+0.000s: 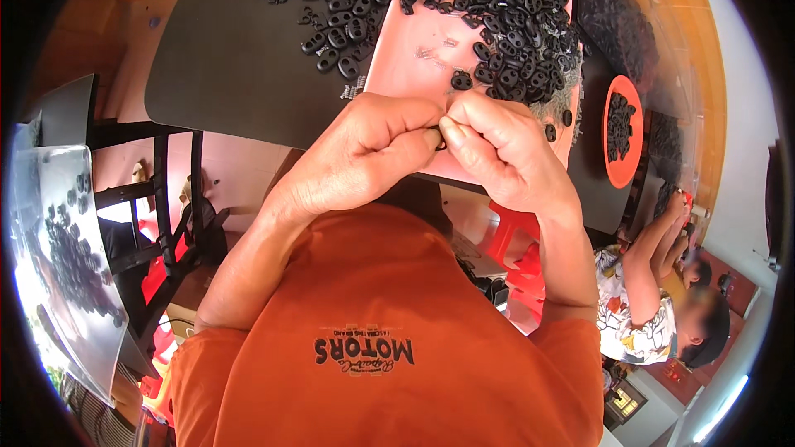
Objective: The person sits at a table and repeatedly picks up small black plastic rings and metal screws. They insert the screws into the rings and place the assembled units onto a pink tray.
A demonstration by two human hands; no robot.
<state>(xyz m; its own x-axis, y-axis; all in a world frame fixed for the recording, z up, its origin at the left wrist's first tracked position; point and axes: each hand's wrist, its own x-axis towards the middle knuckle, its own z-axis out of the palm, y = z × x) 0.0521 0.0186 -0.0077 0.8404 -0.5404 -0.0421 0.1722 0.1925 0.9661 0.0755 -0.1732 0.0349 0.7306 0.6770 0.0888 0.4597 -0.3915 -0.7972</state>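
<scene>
My left hand [352, 153] and my right hand [507, 153] meet over the near edge of a pink tray [393, 74]. Pinched between both sets of fingertips is a small black cord lock [440, 146], mostly hidden by the fingers. Beyond my right hand, many black two-hole cord locks [517, 54] lie heaped on the tray. Fine metal springs [553, 106] are gathered along its right side. To the left of the tray, more cord locks [335, 37] are spread over the dark table [236, 58], with a few springs [353, 89] near my left wrist.
An orange bowl [610, 167] of small black parts stands on the table's right side. Farther right another person [650, 306] sits with arms raised to work. Clear plastic with dark parts [74, 257] shows at far left. Red stools [517, 248] stand below the table.
</scene>
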